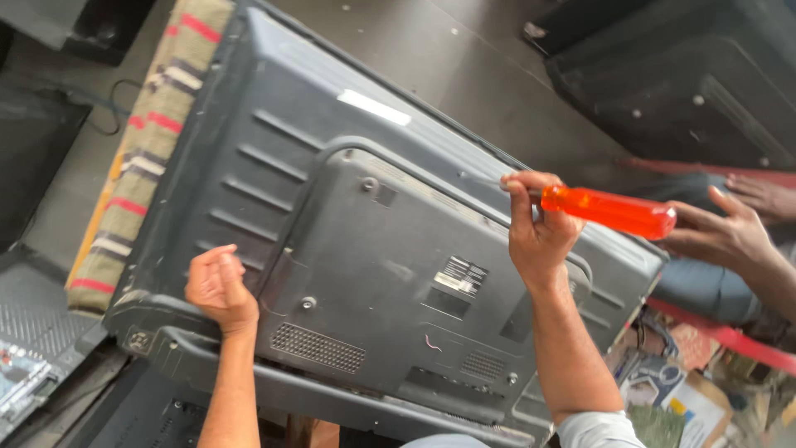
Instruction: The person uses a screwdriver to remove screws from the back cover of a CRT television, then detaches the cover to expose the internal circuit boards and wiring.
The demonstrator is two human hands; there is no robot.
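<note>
A flat television (348, 249) lies face down, its dark grey plastic back turned up toward me. My left hand (220, 286) rests as a loose fist on the back panel near the lower left. My right hand (537, 228) grips a screwdriver with a clear orange handle (609, 210); its metal shaft (485, 182) points left along the upper right part of the back cover. Small screws (308, 304) show on the raised centre panel.
A striped red and beige cloth (149, 133) pads the television's left side. Another person's hands (730, 232) hover at the right edge. A second dark television back (688, 75) sits at top right. Papers and boxes (680, 390) clutter the lower right; a circuit board (21, 382) lies at lower left.
</note>
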